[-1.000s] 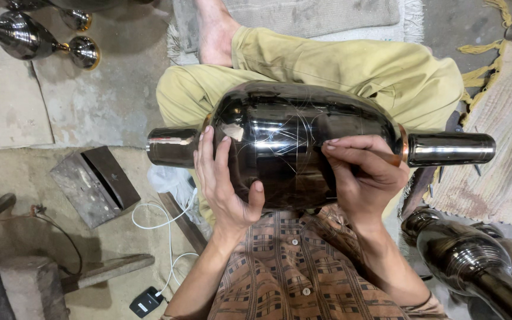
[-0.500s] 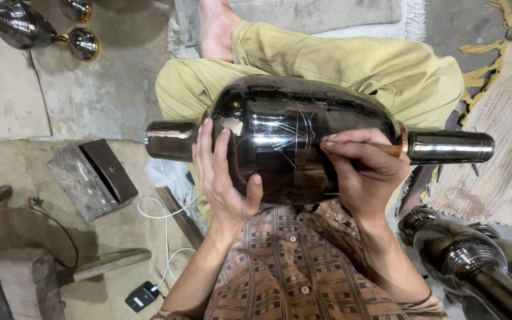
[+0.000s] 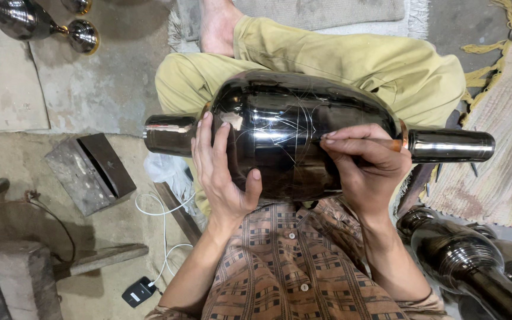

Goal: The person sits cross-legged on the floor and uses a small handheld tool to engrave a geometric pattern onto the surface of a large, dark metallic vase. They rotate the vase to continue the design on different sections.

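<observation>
Vase: a large dark polished metal vase lay on its side across the person's lap, neck toward 9 o'clock and foot toward 3 o'clock, thin scratched lines showing on its belly.
Left hand: the left hand lay flat and spread on the vase's near shoulder, fingers pointing to 12 o'clock, thumb hooked under the belly; it steadied the vase without closing around it.
Right hand: the right hand was curled tight on a slim engraving tool (only its orange-brown shaft showed past the fingers), knuckles resting against the vase at its 3 o'clock side.
Tool tip: hidden by the fingers, so contact with the metal could not be told.
Lap: olive trousers under the vase, a bare foot at 12 o'clock, a brown checked shirt at 6 o'clock.
Floor, 9 o'clock: a dark metal block, a white cable and a black adapter.
Floor, 4 o'clock: another dark vase lying on its side.
Floor, 11 o'clock: a shiny goblet-shaped piece.
Floor, 3 o'clock: a woven mat beneath the vase's foot.
</observation>
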